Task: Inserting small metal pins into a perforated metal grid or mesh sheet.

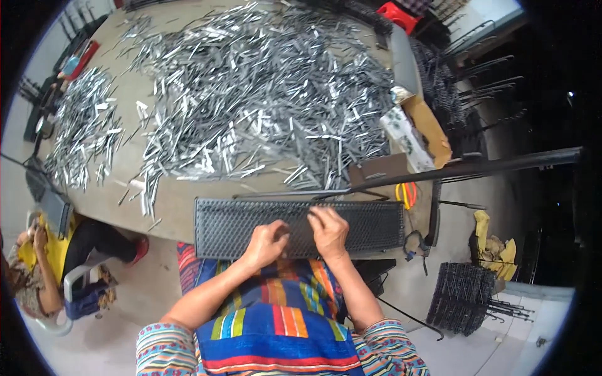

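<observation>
No legible lettering or numbers.

On a beige table (169, 214), thin silvery metal strips (251, 125) beyond the left hand (266, 244); rightward beyond the right hand (330, 233), a brown-and-white cardboard box (433, 125).

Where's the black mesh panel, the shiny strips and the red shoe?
Black mesh panel (370, 229), head view: its right half.
Shiny strips (263, 94), head view: the big pile's middle.
Red shoe (141, 249), head view: its middle.
</observation>
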`<state>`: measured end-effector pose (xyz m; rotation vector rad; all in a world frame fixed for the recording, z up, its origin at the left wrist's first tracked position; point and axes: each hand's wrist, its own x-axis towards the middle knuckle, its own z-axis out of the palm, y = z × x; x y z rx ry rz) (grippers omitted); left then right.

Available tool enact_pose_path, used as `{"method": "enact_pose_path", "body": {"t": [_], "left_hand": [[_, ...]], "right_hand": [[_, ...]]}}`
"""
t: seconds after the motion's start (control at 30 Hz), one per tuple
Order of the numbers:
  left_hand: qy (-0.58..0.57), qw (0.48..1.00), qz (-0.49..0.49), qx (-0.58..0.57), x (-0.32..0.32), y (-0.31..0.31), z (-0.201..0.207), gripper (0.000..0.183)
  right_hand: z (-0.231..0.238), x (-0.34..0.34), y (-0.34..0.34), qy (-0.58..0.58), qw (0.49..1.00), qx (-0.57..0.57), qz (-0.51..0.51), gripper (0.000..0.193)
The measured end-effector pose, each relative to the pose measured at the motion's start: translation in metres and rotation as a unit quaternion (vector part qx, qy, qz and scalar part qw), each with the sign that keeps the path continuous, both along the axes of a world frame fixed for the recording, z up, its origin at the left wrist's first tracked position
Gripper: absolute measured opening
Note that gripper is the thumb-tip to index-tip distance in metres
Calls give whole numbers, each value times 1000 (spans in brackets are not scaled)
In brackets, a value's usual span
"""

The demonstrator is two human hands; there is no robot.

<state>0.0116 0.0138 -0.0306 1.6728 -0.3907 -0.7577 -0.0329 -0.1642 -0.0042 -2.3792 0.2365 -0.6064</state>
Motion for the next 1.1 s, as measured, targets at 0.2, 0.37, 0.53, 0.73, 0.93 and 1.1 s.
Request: {"method": "enact_pose_path", "body": {"t": [0.2,0.37,0.53,0.73,0.93,1.1], "left_hand": [[-152,988,9,2,-6,7,-8,18],[-215,976,-3,9,-7,11,-3,25],[-219,975,-18,-44,-5,6,1,29],[-204,976,-64,-42,-3,16,-1,31],[-211,973,-62,-70,1,15,-6,31],[-215,971,-74,-76,7,18,-3,29]], "right_hand": [[73,-22,-40,-46,995,31,-87,6],[57,19,-145,6,973,168,-160,23],[-26,84,-281,211,945,-116,-223,60],[-48,165,-302,340,895,-64,-283,78],[-52,199,-254,392,869,-109,-282,71],[-77,216,-197,348,904,-81,-235,69]]}}
